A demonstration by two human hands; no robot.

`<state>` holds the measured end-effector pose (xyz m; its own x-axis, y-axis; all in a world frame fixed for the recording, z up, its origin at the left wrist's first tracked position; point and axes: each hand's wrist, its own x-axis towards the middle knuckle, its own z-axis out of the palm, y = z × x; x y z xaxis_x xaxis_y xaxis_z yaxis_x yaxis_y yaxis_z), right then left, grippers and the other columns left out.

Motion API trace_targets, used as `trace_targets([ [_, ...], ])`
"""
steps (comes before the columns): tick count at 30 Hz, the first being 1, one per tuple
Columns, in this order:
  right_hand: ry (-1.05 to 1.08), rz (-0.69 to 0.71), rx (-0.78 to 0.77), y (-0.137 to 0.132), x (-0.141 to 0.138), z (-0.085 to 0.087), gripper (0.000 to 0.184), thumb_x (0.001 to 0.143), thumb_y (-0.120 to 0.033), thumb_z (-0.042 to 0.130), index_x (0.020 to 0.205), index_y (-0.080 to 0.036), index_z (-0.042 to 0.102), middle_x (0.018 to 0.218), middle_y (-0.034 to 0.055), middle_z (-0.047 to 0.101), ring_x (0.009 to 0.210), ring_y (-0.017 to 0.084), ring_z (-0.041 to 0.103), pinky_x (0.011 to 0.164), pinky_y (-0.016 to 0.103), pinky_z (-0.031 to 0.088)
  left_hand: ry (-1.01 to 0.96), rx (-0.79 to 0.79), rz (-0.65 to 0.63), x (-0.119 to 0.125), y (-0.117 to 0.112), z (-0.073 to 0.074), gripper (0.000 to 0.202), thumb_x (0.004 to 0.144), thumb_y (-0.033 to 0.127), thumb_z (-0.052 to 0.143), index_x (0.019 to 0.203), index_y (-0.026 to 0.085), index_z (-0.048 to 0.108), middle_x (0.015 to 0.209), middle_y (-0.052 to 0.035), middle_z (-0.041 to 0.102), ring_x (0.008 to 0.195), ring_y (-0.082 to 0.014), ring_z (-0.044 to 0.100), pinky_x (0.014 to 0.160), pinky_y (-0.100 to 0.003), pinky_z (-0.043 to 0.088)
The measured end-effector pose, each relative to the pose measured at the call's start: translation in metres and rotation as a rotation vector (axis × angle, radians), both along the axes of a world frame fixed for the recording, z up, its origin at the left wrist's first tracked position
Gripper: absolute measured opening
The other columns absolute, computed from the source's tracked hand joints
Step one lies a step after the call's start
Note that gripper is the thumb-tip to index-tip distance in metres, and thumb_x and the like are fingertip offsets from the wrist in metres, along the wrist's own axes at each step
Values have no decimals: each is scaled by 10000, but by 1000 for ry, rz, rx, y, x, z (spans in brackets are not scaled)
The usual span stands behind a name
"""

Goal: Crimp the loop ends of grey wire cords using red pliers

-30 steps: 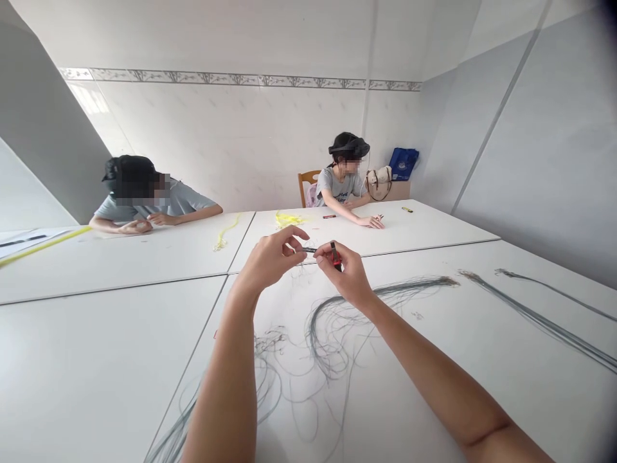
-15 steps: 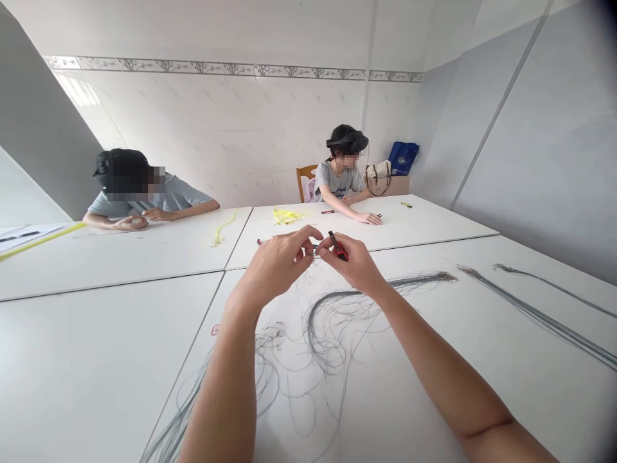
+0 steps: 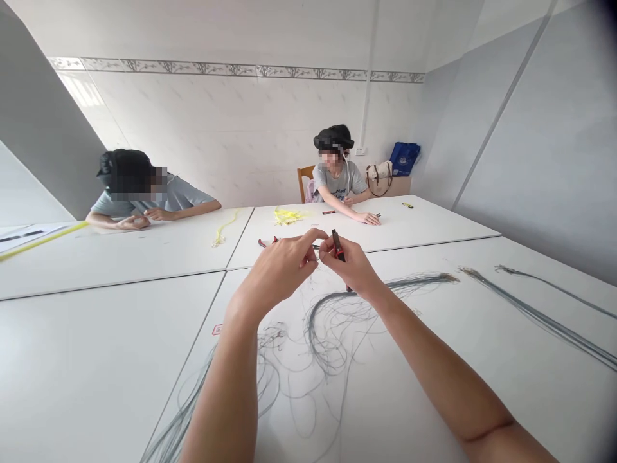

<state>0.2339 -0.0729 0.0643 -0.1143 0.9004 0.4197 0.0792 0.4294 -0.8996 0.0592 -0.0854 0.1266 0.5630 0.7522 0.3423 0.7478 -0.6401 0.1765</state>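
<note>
White glazed wall tiles with a patterned border strip rise behind white tables pushed together edge to edge, and pale grey wall panels run along the right side. Fine grey wires lie across the nearest table in loose loops and long bundles, some reaching towards its right edge. The left hand is pinched narrow, its fingertips on a thin dark piece just beside the right hand, which grips a small red-and-black hand tool upright. Red-handled pliers lie just beyond the left hand. On the farther tables lie yellow strands. One seated person leans over the left table, another sits at the far edge, and a blue bag stands near the far corner.
</note>
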Motion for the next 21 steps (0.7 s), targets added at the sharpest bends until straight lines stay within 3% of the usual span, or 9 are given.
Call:
trace_targets([
  [5,158,8,-96,-1,-3,1,220,777,-362,743,783,-216,578,693,-35,482,624,111,407,583,275,341,-36,-22,55,-5,1,2,374,924,208,479,1274,285,585,808,16,724,719,-184,634,627,-283,388],
  [12,265,52,-118,2,0,-3,273,780,-396,774,785,-207,576,733,-20,543,632,102,434,574,267,367,-92,-10,114,-13,3,4,219,933,266,513,910,245,730,810,-9,744,696,-174,634,593,-281,372],
  [17,515,54,-116,6,0,-4,264,761,-353,790,794,-208,572,792,-16,575,588,74,411,558,254,402,-113,-11,143,-15,5,4,201,917,280,542,899,248,740,757,5,738,670,-165,633,585,-274,365],
  [21,732,-42,-90,9,4,0,244,725,-310,779,783,-212,564,831,-28,581,566,54,397,526,225,413,-122,-64,194,-16,7,5,214,908,300,538,901,255,747,638,27,712,603,-158,614,570,-269,360],
])
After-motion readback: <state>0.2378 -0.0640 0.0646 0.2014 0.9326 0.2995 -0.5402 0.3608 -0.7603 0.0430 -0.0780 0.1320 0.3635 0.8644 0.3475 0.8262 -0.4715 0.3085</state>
